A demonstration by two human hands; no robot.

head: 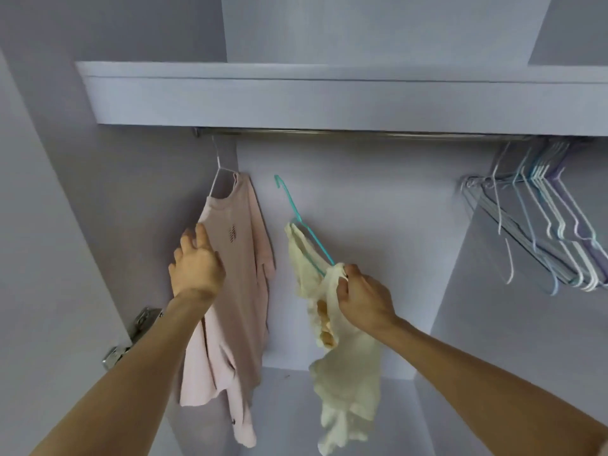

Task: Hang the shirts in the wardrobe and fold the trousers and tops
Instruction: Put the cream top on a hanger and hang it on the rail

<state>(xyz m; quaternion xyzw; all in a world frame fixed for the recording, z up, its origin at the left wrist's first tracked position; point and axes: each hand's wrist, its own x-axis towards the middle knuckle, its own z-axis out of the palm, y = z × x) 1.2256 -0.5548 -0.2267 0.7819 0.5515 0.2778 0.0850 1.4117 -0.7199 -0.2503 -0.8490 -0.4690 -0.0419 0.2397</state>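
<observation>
Pinching the cream top (342, 357) at its shoulder, the right hand (362, 299) holds the teal hanger (304, 225), long axis toward eleven o'clock; its hook seems short of the rail (329, 133) at twelve. Left hand (197, 264) rests open-fingered on the hung pink shirt (230, 274).

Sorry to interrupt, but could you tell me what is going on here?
A person is hanging shirts in a wardrobe. The pink shirt already hangs from the rail, and the left hand touches it. The right hand grips a cream shirt on a teal hanger, not yet hooked on. Spare hangers hang at right.
</observation>
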